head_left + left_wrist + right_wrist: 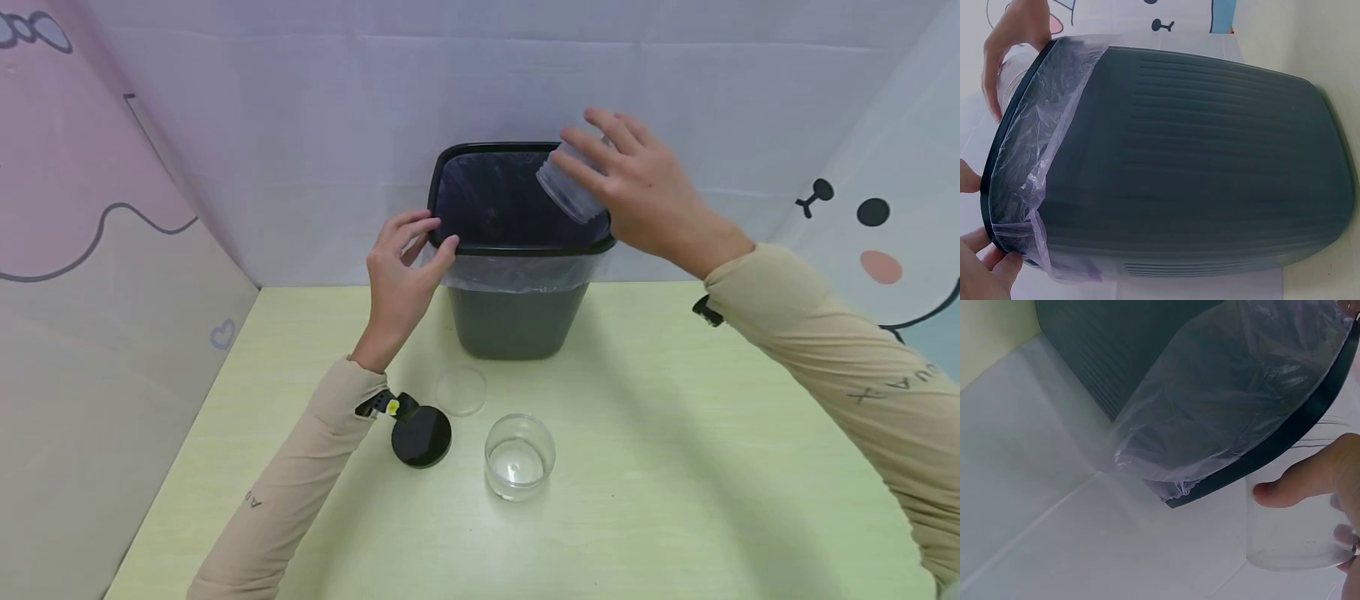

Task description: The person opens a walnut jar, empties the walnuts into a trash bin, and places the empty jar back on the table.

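A dark grey trash bin [517, 321] stands upright at the back, a clear bag folded over its black rim [525, 251]. My left hand [405, 265] grips the rim at the front left corner, and its fingers also show there in the left wrist view. Over the bin's right side, my right hand [637, 187] holds a clear plastic jar [572, 193] tilted, its threaded mouth pointing down and left into the opening. In the right wrist view the jar [1291, 534] is partly behind the rim, with the thumb across it. Whether anything is in it, I cannot tell.
On the pale green table [637, 517], a second clear round container [519, 458] stands in front of the bin. Left of it lie a thin clear disc [461, 392] and a black round disc [422, 437] beside my left wrist. White-sheeted walls [300, 150] close in the back and sides.
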{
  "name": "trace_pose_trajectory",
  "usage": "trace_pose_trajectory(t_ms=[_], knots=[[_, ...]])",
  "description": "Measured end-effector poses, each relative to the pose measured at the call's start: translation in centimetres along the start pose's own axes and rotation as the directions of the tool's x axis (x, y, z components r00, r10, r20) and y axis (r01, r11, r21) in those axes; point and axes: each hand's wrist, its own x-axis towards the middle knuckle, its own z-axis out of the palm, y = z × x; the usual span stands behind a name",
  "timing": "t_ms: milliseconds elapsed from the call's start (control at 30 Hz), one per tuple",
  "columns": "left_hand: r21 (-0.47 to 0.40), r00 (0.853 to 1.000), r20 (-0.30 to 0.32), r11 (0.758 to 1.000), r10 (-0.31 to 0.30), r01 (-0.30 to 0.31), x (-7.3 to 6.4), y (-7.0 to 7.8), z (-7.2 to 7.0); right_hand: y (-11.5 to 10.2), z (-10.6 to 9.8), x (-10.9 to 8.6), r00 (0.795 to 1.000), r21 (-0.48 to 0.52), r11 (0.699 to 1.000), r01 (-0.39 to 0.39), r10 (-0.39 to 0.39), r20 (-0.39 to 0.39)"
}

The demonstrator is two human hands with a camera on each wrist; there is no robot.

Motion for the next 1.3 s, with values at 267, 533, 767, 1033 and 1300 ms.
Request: trace_pose_trajectory(t_ms=[267, 533, 767, 1033, 1300], knots=[[-0.002, 1.0, -0.004, 1.0, 0.004, -0.004, -0.1, 0.0, 0.0, -0.2, 0.2, -0.5, 1.0, 0.029, 1.0, 0.009, -0.009, -0.007], [-0.024, 0.999, 0.006, 0.999, 0.04, -0.039, -0.1, -0.3, -0.1, 0.0, 0.3, -1.1, 0.995, 0.05, 0.999, -0.014, 0.018, -0.094], [-0.027, 0.999, 0.009, 0.999, 0.035, -0.035, 0.1, -0.4, -0.2, 0.5, -0.3, -1.0, 0.989, 0.027, 0.999, -0.042, 0.046, -0.138], [-0.024, 1.0, 0.016, 1.0, 0.01, -0.01, 0.3, -0.5, -0.2, 0.5, -0.3, -1.0, 0.983, 0.049, 0.995, -0.087, 0.093, -0.156], [-0.026, 0.999, 0.042, 0.999, -0.018, 0.02, 0.6, -0.8, -0.1, 0.2, 0.5, -1.0, 0.992, 0.008, 1.0, -0.011, 0.012, -0.124]])
